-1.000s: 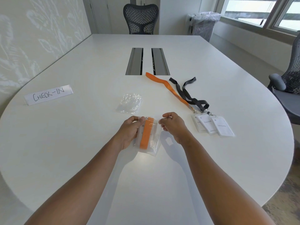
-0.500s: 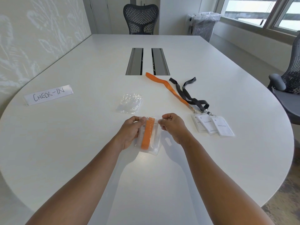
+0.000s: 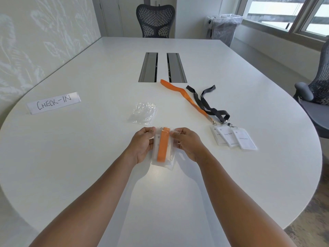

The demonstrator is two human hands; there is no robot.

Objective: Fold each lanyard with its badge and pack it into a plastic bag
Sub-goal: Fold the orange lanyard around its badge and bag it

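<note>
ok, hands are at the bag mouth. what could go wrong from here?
1. Both hands pinch only the top of the bag; the folded orange lanyard reaches the mouth and may catch in the seal.
2. The loose lanyards overlap, so lifting one might drag another's badge.

left hand (image 3: pixel 141 146) + right hand (image 3: pixel 188 145) pinch bag (image 3: pixel 162 163) | folded orange lanyard (image 3: pixel 162 148) inside | above table (image 3: pixel 89 157)

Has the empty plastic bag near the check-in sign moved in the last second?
No. The empty plastic bag lies in the same spot, just beyond both hands and short of the two table slots, as before.
</note>
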